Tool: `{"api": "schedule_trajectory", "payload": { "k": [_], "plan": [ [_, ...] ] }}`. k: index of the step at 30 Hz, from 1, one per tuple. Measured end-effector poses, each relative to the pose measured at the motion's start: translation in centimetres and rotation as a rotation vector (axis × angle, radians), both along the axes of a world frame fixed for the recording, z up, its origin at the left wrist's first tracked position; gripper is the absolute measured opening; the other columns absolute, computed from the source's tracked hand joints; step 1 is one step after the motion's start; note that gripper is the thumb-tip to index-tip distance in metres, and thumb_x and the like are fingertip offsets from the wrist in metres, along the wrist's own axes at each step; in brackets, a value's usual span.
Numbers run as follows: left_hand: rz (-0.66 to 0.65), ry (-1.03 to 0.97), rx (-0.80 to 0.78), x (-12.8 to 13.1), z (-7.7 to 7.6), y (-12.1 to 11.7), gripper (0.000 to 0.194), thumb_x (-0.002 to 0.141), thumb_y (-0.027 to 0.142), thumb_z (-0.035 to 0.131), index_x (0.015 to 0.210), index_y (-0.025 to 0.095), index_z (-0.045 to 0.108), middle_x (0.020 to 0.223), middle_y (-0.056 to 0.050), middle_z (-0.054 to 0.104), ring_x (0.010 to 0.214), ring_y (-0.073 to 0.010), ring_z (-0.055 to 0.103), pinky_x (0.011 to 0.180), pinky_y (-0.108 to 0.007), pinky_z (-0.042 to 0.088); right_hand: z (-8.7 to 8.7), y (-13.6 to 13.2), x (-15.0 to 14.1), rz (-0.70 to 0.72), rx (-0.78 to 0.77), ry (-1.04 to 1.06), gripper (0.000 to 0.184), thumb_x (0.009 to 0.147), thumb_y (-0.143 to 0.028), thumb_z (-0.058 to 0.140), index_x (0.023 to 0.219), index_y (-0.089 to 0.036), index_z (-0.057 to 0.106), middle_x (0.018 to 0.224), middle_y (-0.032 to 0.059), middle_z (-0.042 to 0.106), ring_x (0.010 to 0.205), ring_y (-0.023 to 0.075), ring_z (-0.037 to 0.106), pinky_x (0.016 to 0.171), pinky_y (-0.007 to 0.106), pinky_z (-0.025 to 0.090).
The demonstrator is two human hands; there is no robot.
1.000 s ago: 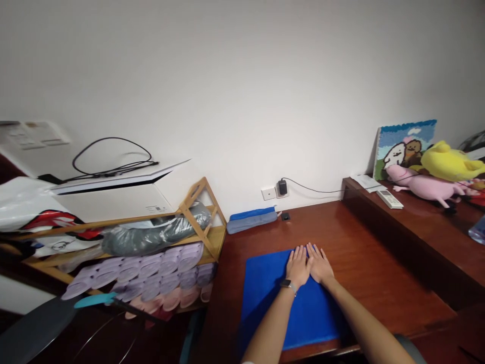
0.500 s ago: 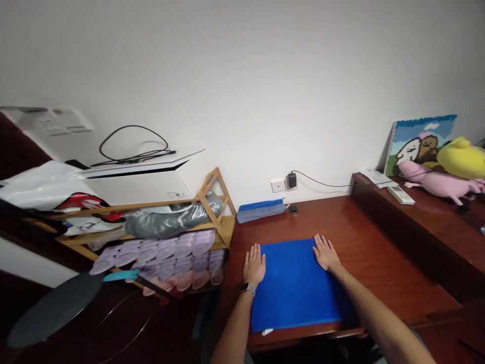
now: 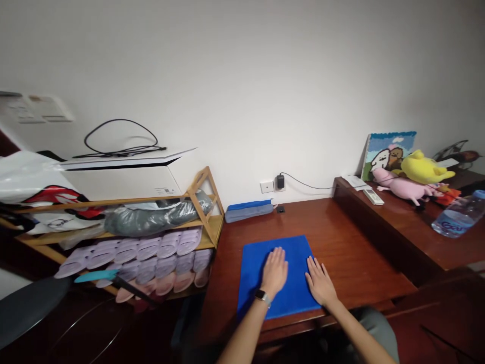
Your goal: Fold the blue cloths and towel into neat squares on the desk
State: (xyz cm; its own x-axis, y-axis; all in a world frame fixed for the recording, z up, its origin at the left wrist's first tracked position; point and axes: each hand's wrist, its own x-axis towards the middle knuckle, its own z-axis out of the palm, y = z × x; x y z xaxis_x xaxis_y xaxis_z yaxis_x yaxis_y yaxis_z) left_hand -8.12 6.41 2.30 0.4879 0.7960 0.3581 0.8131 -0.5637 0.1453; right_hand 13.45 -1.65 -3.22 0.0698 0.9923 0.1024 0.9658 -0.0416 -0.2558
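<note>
A blue cloth (image 3: pixel 255 275), smooth and roughly square, lies spread on the brown wooden desk (image 3: pixel 322 222). My left hand (image 3: pixel 275 270) rests flat on the middle of the cloth, fingers stretched forward; a watch (image 3: pixel 262 297) is on that wrist. At the cloth's right edge lies my right hand (image 3: pixel 320 280), palm down with the fingers a little apart. Neither hand grips anything. The parts of the cloth under my hands and left forearm are hidden.
A folded blue-and-grey cloth (image 3: pixel 249 211) lies by the wall below a plugged-in black adapter (image 3: pixel 280 181). Left stands a wooden rack (image 3: pixel 206 222) with several slippers. On the raised right ledge are a remote control (image 3: pixel 373 196), plush toys (image 3: pixel 405 186) and a water bottle (image 3: pixel 456 217).
My left hand has moved from the cloth's left edge onto its middle. My right hand has slid nearer along the right edge. The view has turned right, bringing the bottle into sight.
</note>
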Motion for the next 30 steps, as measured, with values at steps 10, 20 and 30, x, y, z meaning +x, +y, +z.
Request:
{"api": "schedule_trajectory", "payload": {
  "k": [10, 20, 30],
  "plan": [
    [0.075, 0.065, -0.140, -3.0, -3.5, -2.8, 0.063, 0.109, 0.049, 0.027, 0.165, 0.022, 0.031, 0.168, -0.008, 0.038, 0.157, -0.0269, 0.032, 0.129, -0.052, 0.029, -0.5, 0.2, 0.2, -0.016, 0.031, -0.003, 0.069, 0.108, -0.049, 0.021, 0.165, -0.012, 0.029, 0.170, 0.0098, 0.030, 0.159, 0.0265, 0.024, 0.131, 0.050, 0.019],
    [0.360, 0.052, -0.089, -12.5, -4.5, -2.7, 0.063, 0.109, 0.045, 0.027, 0.163, 0.014, 0.034, 0.167, -0.012, 0.038, 0.157, -0.0274, 0.033, 0.128, -0.049, 0.030, 0.2, -1.4, 0.5, -0.016, 0.058, 0.038, 0.070, 0.108, -0.052, 0.021, 0.165, -0.013, 0.032, 0.169, 0.0104, 0.033, 0.159, 0.0286, 0.026, 0.130, 0.053, 0.020],
    [0.307, 0.071, -0.014, -12.2, -3.1, -2.6, 0.061, 0.109, 0.040, 0.027, 0.162, 0.013, 0.038, 0.164, -0.013, 0.043, 0.155, -0.0280, 0.037, 0.128, -0.052, 0.030, -0.3, -4.8, 0.5, 0.008, 0.040, 0.008, 0.071, 0.108, -0.056, 0.018, 0.165, -0.016, 0.029, 0.170, 0.0053, 0.031, 0.159, 0.0246, 0.026, 0.131, 0.049, 0.020]
  ]
}}
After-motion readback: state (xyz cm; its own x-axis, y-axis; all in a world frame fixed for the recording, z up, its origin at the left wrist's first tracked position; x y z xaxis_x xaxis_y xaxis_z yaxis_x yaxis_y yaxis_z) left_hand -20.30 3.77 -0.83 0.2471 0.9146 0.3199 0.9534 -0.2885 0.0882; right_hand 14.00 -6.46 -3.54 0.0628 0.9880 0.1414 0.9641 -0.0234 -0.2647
